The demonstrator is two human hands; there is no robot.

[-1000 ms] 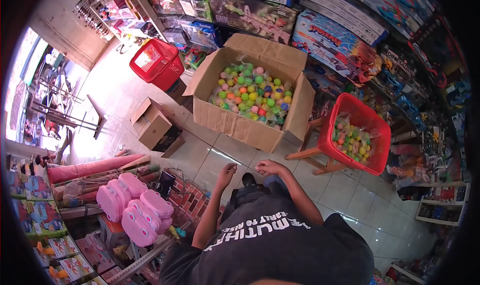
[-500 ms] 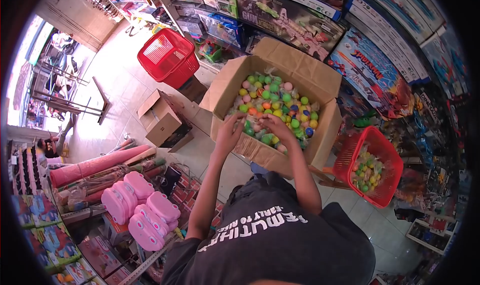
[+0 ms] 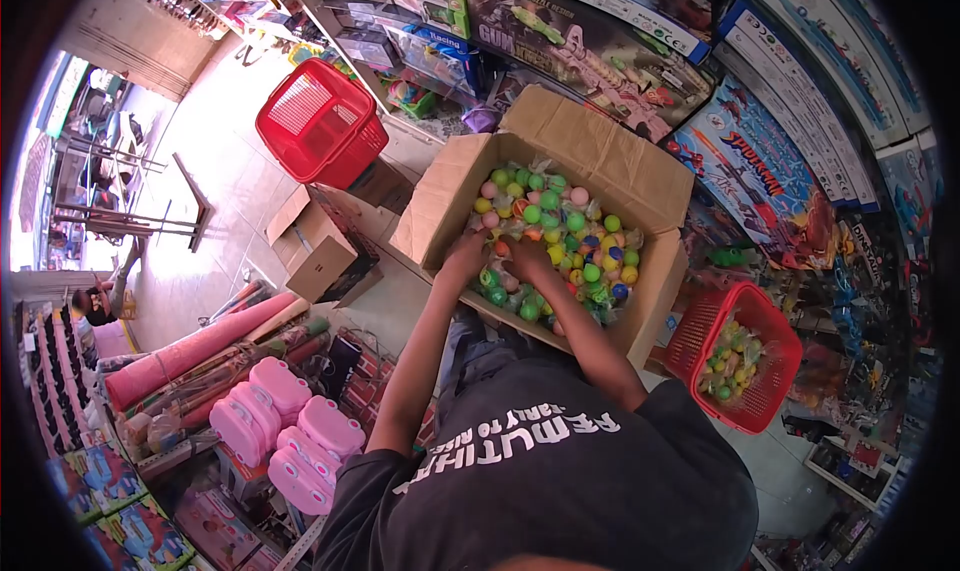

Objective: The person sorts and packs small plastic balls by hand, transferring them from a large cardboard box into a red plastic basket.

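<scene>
Inside a large open cardboard box (image 3: 655, 306), small multicoloured plastic balls (image 3: 575, 221) lie heaped, some with clear plastic wrapping among them. My left hand (image 3: 465, 256) reaches over the near-left rim, its fingers curled down at the balls. Close to its right, my right hand (image 3: 527, 261) is down on the heap with bent fingers. The balls partly hide both sets of fingertips, and whatever the fingers hold cannot be made out.
On the right stands a red basket (image 3: 765, 366) with wrapped balls in it. Another red basket (image 3: 325, 121) and a smaller cardboard box (image 3: 318, 246) are at the left. Pink cases (image 3: 290, 421) and rolls (image 3: 195, 356) lie lower left. Boxed toys (image 3: 750, 166) line the far shelves.
Both hands have dropped from just above the balls into the heap and moved slightly apart. The body has leaned closer to the box, and the view has shifted a little.
</scene>
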